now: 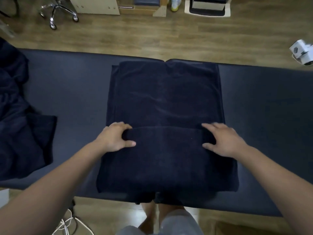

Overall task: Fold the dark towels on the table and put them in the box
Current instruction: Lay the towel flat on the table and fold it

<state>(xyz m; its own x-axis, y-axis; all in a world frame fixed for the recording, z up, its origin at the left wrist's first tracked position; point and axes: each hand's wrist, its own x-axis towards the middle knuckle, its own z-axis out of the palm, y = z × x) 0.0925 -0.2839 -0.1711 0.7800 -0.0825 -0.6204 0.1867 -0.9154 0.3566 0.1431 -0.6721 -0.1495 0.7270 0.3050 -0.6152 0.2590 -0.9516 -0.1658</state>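
Grey shorts [171, 224] and bare knees fill the near edge of the view, pressed up to the near side of the table [76, 92], a long dark padded surface that runs from left to right. On the wooden floor [152, 36] at the near left lies a loose white cable [67, 223]. At the near right a brown shape [245, 228] is too cut off to tell what it is.

Both bare forearms reach over the towel [166, 99], which lies flat in the middle of the table, its far edge at the table's far side and its near edge hanging just over the near side. Its near part is doubled back on itself, with the fold running left to right between the hands. The left hand [116, 137] grips the left end of that fold, fingers [124, 126] curled over it and thumb pressed on the near layer. The right hand [223, 140] holds the right end the same way, fingers and thumb clamped on the cloth.

A heap of dark towels [20, 116] sits crumpled at the left end of the table, well apart from the spread one, with bare padding between them.

Across the floor beyond the table stand a chrome chair base [55, 12] on castors, a pale wooden cabinet [96, 5], a white and yellow shoe [175, 3] and a white tray [207, 13] holding something dark. At the far right sits a small white device [303, 54]; the dark mark on its face is too blurred to read.
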